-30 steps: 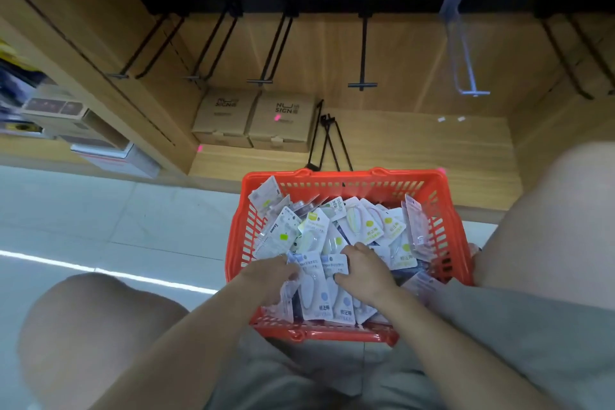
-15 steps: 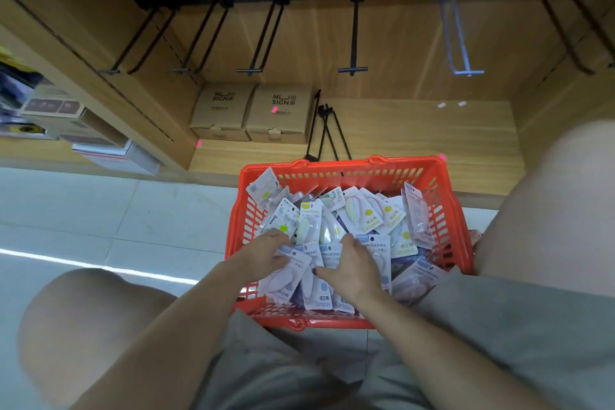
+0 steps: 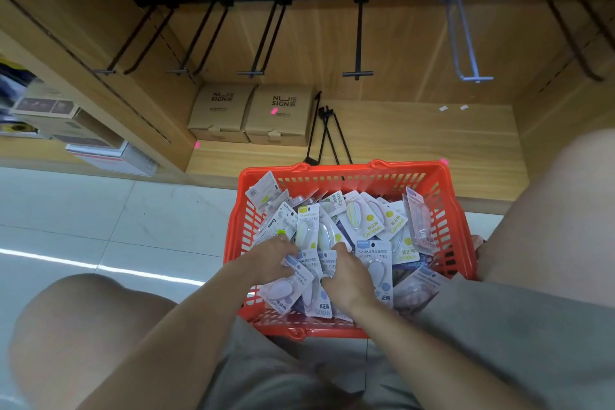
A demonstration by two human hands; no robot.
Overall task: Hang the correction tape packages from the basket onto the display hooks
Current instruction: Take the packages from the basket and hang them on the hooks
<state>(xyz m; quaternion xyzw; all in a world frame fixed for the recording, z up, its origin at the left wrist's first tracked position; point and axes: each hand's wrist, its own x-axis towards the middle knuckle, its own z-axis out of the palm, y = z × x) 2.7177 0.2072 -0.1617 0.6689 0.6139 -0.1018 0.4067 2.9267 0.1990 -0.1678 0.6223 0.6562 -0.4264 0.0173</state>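
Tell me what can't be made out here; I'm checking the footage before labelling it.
- Left hand and right hand fingertips: buried among the packages, so each grip is unclear.
- Basket floor: covered by packages.
- Left shelf boxes: blurred.
- Rightmost hooks: cut off by the edge.

Both hands sit further up the pile vs 1 s ago: left hand (image 3: 271,260) now grips a purple-dot package (image 3: 283,286), right hand (image 3: 346,276) seemingly pinches the pkg just beside it, thumb curled.
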